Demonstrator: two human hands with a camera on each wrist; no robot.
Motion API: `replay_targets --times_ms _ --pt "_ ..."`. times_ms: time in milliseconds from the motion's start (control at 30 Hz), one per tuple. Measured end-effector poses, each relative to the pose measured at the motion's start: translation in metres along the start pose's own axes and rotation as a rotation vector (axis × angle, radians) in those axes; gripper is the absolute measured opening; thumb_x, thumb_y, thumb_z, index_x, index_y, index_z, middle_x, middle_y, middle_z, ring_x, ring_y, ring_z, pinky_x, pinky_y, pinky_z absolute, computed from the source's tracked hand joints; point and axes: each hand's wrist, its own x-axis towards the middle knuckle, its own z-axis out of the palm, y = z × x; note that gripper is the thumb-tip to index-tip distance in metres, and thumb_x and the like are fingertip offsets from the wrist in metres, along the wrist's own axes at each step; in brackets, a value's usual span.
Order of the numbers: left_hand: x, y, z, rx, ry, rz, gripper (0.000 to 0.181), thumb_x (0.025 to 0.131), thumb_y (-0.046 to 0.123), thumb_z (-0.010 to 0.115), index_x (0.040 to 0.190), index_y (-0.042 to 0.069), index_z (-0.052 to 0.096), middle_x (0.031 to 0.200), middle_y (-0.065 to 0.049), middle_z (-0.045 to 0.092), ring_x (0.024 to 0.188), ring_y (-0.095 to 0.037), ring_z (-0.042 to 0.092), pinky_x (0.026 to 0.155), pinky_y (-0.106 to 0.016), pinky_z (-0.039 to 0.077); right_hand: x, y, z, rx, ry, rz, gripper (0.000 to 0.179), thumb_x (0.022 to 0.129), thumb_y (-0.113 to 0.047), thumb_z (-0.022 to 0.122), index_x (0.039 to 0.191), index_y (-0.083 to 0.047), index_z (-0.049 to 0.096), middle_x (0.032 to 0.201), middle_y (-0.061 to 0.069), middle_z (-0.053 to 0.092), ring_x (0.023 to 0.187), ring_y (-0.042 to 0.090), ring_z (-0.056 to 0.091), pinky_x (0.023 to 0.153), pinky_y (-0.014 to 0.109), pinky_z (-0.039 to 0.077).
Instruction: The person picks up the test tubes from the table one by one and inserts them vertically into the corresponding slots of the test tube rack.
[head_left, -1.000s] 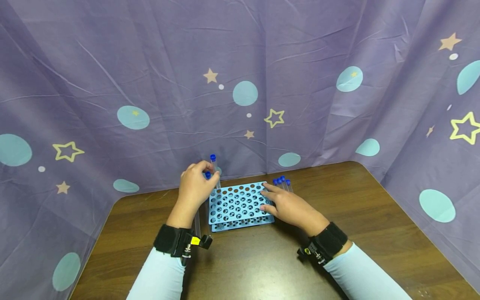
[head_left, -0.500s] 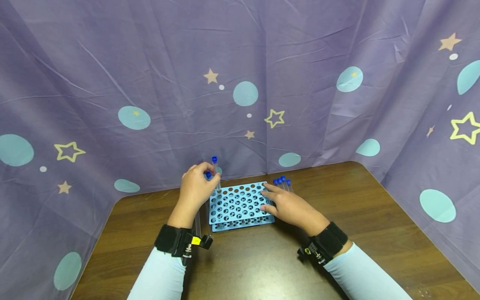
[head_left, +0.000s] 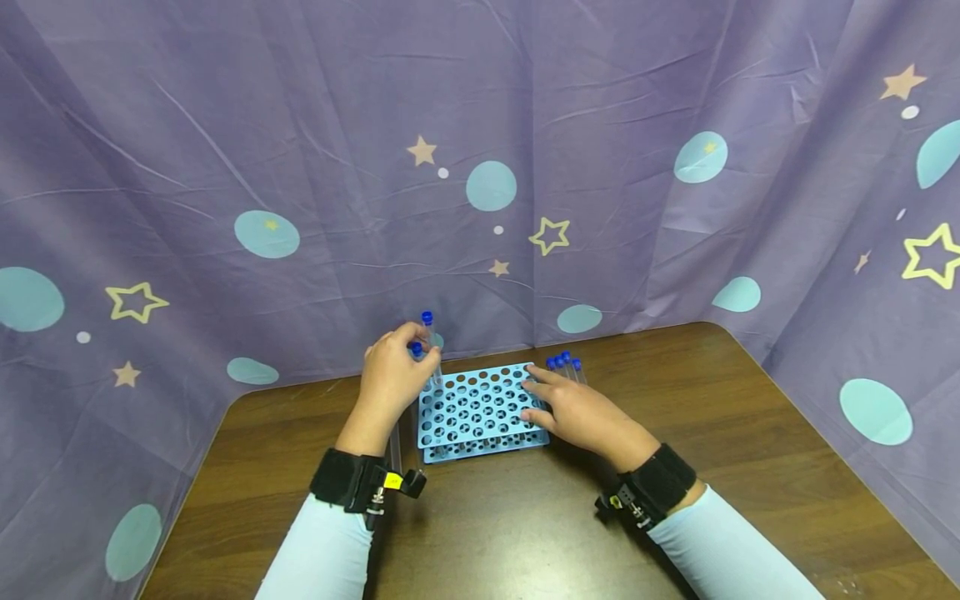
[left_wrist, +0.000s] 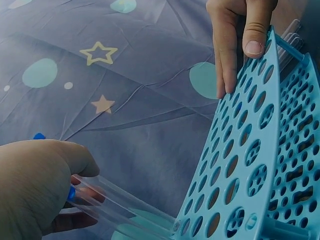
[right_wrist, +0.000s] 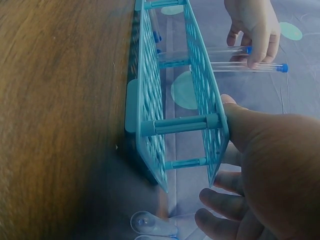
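My left hand [head_left: 390, 367] pinches a clear test tube [head_left: 428, 327] with a blue cap between thumb and fingers. The tube stands nearly upright, its lower end at a hole in the far left corner of the light blue test tube rack [head_left: 487, 435]. Right beside it, a second blue-capped tube [right_wrist: 230, 51] passes through the rack's upper plate, its cap close to the same fingers. My right hand [head_left: 581, 412] rests with spread fingers on the rack's right end. In the right wrist view, the thumb [right_wrist: 235, 112] lies at the upper plate's edge.
Several blue-capped tubes [head_left: 564, 363] lie behind my right hand, right of the rack. More clear tubes [head_left: 395, 446] lie left of the rack, partly under my left wrist. A purple patterned curtain [head_left: 480, 292] hangs right behind the table's [head_left: 510, 525] far edge.
The held tube's lower end has shifted slightly down towards the near side, at the rack's corner. Both hands stay almost where they were.
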Motion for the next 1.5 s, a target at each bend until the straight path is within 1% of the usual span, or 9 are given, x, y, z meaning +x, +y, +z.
replay_targets --times_ms 167,300,467,633,833,1000,1167,1267,1500 --pt "-0.0004 0.0011 0.0002 0.005 -0.021 -0.002 0.021 0.1 0.029 0.077 0.112 0.012 0.076 0.109 -0.009 0.082 0.107 -0.036 0.071 0.115 -0.064 0.047 0.0001 0.0003 -0.0001 -0.004 0.0 -0.002 0.063 0.113 -0.049 0.068 0.159 -0.006 0.064 0.179 0.018 0.047 0.158 0.044 0.056 0.125 0.058 0.052" --pt "-0.0009 0.0013 0.0006 0.012 -0.032 0.001 0.019 0.1 0.03 0.077 0.108 0.013 0.075 0.107 -0.009 0.082 0.109 -0.036 0.071 0.112 -0.064 0.048 0.0 -0.0002 -0.0008 -0.002 0.005 -0.009 0.063 0.113 -0.049 0.069 0.159 -0.005 0.064 0.178 0.019 0.047 0.158 0.044 0.056 0.125 0.057 0.052" --pt "-0.0001 0.0003 0.0015 0.023 -0.038 0.006 0.02 0.1 0.031 0.077 0.108 0.013 0.077 0.108 -0.009 0.082 0.111 -0.036 0.07 0.107 -0.062 0.048 0.0 -0.0003 -0.0009 0.0 0.011 -0.015 0.063 0.113 -0.049 0.069 0.158 -0.005 0.065 0.178 0.019 0.047 0.157 0.044 0.057 0.125 0.057 0.052" --pt "0.0004 -0.0005 0.0016 0.052 -0.046 0.012 0.023 0.1 0.034 0.075 0.108 0.012 0.077 0.118 -0.01 0.081 0.114 -0.036 0.068 0.103 -0.061 0.048 0.0001 0.0 -0.0009 0.003 0.009 -0.011 0.063 0.113 -0.048 0.069 0.158 -0.005 0.065 0.178 0.019 0.047 0.157 0.045 0.057 0.125 0.058 0.053" --pt "0.0004 -0.0005 0.0011 0.098 -0.058 0.012 0.022 0.097 0.033 0.073 0.104 0.013 0.077 0.12 -0.01 0.079 0.117 -0.036 0.066 0.104 -0.065 0.048 0.0002 -0.0001 -0.0016 0.005 0.004 -0.007 0.063 0.113 -0.049 0.068 0.159 -0.006 0.065 0.178 0.019 0.047 0.156 0.044 0.058 0.125 0.057 0.052" --pt "0.0021 0.0013 -0.0009 0.121 -0.084 0.002 0.02 0.093 0.031 0.074 0.1 0.013 0.076 0.123 -0.009 0.075 0.116 -0.036 0.063 0.103 -0.066 0.048 0.0 0.0008 -0.0004 0.005 0.0 -0.004 0.064 0.113 -0.05 0.068 0.159 -0.006 0.064 0.179 0.018 0.047 0.158 0.044 0.056 0.126 0.057 0.052" --pt "0.0055 0.0032 -0.0036 0.113 -0.114 -0.015 0.026 0.091 0.031 0.075 0.104 0.009 0.078 0.128 -0.01 0.073 0.123 -0.037 0.062 0.104 -0.065 0.048 0.0002 0.0017 0.0008 0.007 0.003 -0.007 0.063 0.114 -0.049 0.068 0.16 -0.006 0.064 0.179 0.018 0.047 0.158 0.045 0.056 0.125 0.058 0.052" --pt "0.0067 0.0034 -0.0048 0.101 -0.123 -0.021 0.025 0.09 0.031 0.076 0.103 0.01 0.077 0.126 -0.009 0.072 0.124 -0.036 0.062 0.104 -0.064 0.047 0.0002 0.0015 0.0005 0.011 0.002 -0.006 0.063 0.113 -0.048 0.068 0.16 -0.006 0.064 0.179 0.019 0.047 0.158 0.045 0.056 0.125 0.058 0.052" --pt "0.0085 0.0018 -0.0054 0.083 -0.115 -0.003 0.022 0.089 0.031 0.078 0.102 0.012 0.076 0.126 -0.009 0.073 0.124 -0.036 0.063 0.105 -0.066 0.046 0.0002 0.0009 -0.0005 0.013 0.001 -0.006 0.063 0.113 -0.048 0.069 0.159 -0.005 0.064 0.179 0.019 0.046 0.158 0.045 0.056 0.125 0.058 0.052"
